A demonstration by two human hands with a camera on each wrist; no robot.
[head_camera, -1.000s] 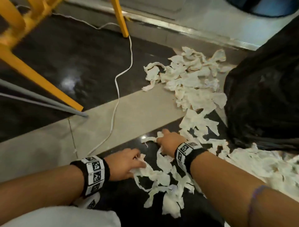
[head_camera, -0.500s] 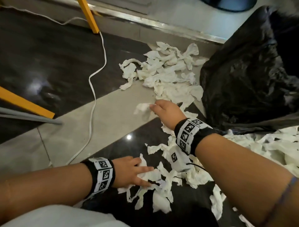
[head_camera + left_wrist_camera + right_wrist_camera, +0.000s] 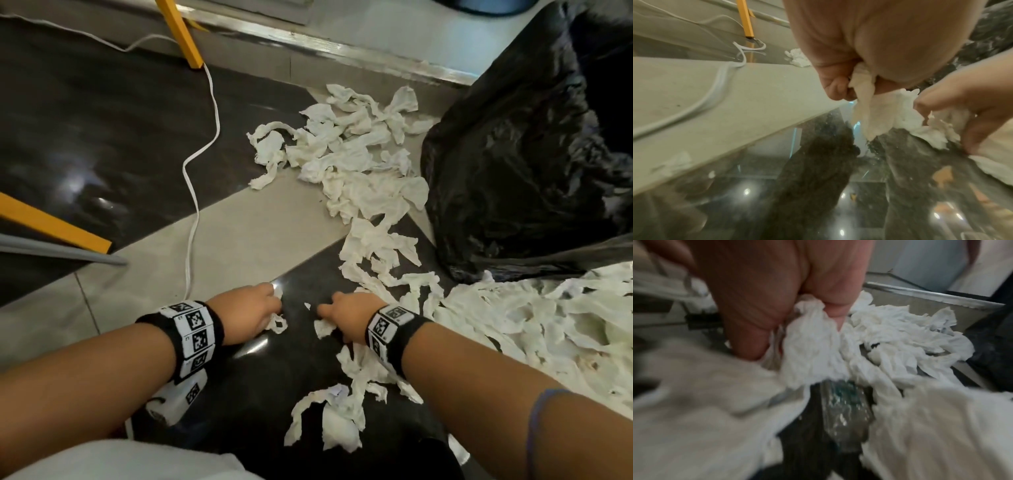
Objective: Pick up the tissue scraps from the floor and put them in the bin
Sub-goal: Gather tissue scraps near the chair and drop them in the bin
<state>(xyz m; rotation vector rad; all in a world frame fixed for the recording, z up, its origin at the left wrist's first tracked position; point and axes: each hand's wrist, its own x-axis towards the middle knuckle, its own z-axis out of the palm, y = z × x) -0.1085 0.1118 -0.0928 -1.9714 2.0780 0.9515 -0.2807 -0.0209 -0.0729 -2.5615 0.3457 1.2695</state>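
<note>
Risk first. Both hands are low on the glossy dark floor, each with only a small wad. The scraps are thin, torn and tangled in strips, so a lift will likely trail loose ends that tear off and drop back short of the bin. The white cable runs at about 10 o'clock from the left hand; a sweep that way could snag it. The black bin bag looks slumped, its mouth not clearly in view, so a toss may land on its outside.

Hands. Left hand: fingers curled round a tissue scrap, which hangs from the fist in the left wrist view. Right hand: fingers closed into a bunch of tissue; the right wrist view is blurred but shows the paper gathered in the grip.

Where the tissue lies. The hands sit side by side, near each other, with small bits between them.
- Main pile at 12 to 1 o'clock of the right hand, touching the bag's left side.
- A wide spread at 3 o'clock, just beside the right forearm.
- A loose clump at 6 o'clock, between the forearms.

A yellow leg stands well apart at 11 o'clock.
</note>
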